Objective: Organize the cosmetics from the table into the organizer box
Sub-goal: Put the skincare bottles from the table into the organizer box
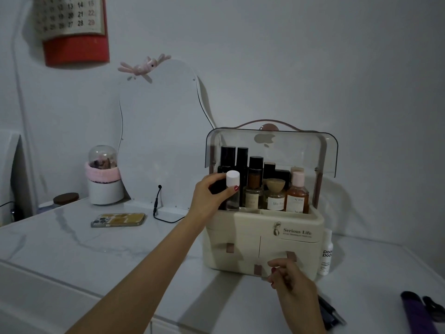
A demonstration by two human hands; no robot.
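Note:
A cream organizer box [243,237] stands on the marble table with its smoky clear lid [301,150] flipped up. Its top tray holds several upright bottles, among them an amber bottle with a pink cap [297,194]. My left hand [212,195] is shut on a small clear bottle with a white cap [232,189], which stands in the tray's front left corner. My right hand [292,283] hovers in front of the box's lower drawers, fingers loosely curled and holding nothing. A white bottle [326,254] stands on the table just right of the box.
A phone [118,220] lies on the table to the left, with a black cable [157,206] near it. A mirror [160,133] leans on the wall behind. A brush holder with a clear dome [104,175] stands back left. Dark items [331,312] and a purple object [421,312] lie front right.

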